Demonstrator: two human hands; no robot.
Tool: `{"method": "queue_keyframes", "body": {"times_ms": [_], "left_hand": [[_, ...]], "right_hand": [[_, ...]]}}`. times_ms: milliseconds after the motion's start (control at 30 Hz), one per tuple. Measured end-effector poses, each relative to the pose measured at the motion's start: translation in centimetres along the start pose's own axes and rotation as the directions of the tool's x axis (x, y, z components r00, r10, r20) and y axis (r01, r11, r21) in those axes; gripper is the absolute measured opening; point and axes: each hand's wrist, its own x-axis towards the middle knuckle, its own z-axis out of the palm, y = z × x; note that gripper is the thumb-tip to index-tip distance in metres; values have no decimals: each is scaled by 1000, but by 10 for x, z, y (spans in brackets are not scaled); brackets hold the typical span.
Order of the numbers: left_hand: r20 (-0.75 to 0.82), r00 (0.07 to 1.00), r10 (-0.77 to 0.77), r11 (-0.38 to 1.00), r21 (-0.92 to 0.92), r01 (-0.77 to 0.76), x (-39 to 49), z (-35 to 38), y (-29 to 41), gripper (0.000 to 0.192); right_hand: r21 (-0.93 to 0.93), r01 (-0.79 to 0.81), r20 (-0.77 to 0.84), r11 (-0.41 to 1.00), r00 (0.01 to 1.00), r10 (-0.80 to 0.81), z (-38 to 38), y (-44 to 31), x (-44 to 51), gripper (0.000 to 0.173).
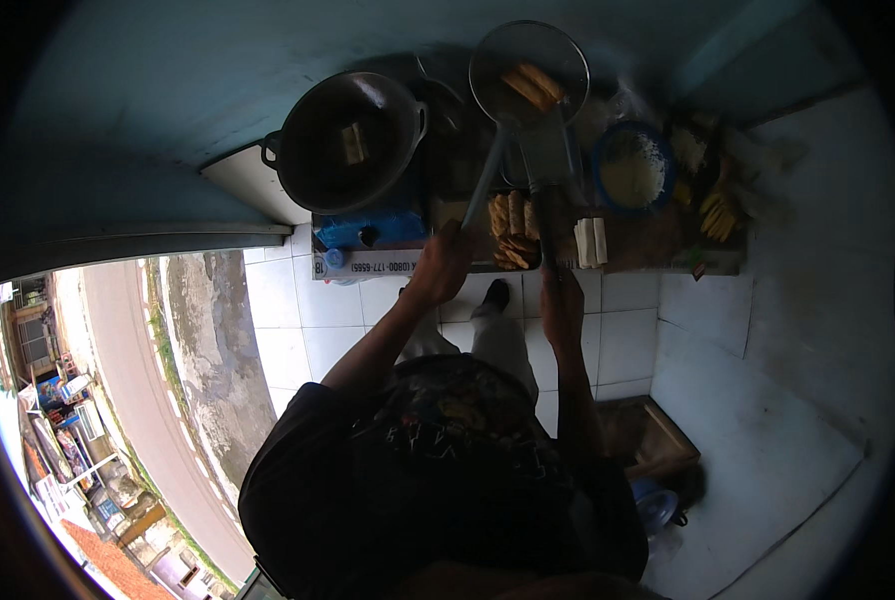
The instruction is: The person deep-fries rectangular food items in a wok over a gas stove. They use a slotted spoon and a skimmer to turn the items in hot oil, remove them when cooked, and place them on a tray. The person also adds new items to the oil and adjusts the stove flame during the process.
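My left hand (441, 262) grips the handle of a round wire skimmer (492, 52), in which several browned fried rolls (534, 86) lie. A dark-handled metal spatula (549, 154) is held in my right hand (564, 304), its flat blade just below the rolls; whether it touches them I cannot tell. To the left stands a large dark wok (305, 165) with pale rolls (354, 144) inside. Between my hands, a container of fried snacks (516, 225) sits near the counter's front edge. Unfried white rolls (589, 242) lie to the right of the spatula handle.
Under the wok is a blue stove (376, 229) with a dark knob. A blue basin (631, 169) holds pale batter or flour. Yellow bananas (717, 214) lie at the right. A wooden crate (646, 435) stands on the floor, and a street (125, 360) shows through the left opening.
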Motion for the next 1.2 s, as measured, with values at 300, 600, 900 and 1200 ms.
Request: {"method": "queue_keyframes", "body": {"times_ms": [300,600,900,1200], "left_hand": [[-87,994,60,998,-12,-62,-45,-112,-20,18],[-122,992,-10,1000,-17,8,-99,-206,-106,19],[-26,878,-479,842,-295,451,-114,-248,-156,21],[-149,932,-330,935,-184,302,-124,-237,-172,19]], "right_hand": [[143,-54,198,988,980,24,48,-90,-47,31],[-214,250,188,944,959,-211,142,-137,-40,28],[-468,196,23,862,977,-210,181,-155,-43,39],[-590,249,124,768,968,-219,184,-171,-26,42]]}}
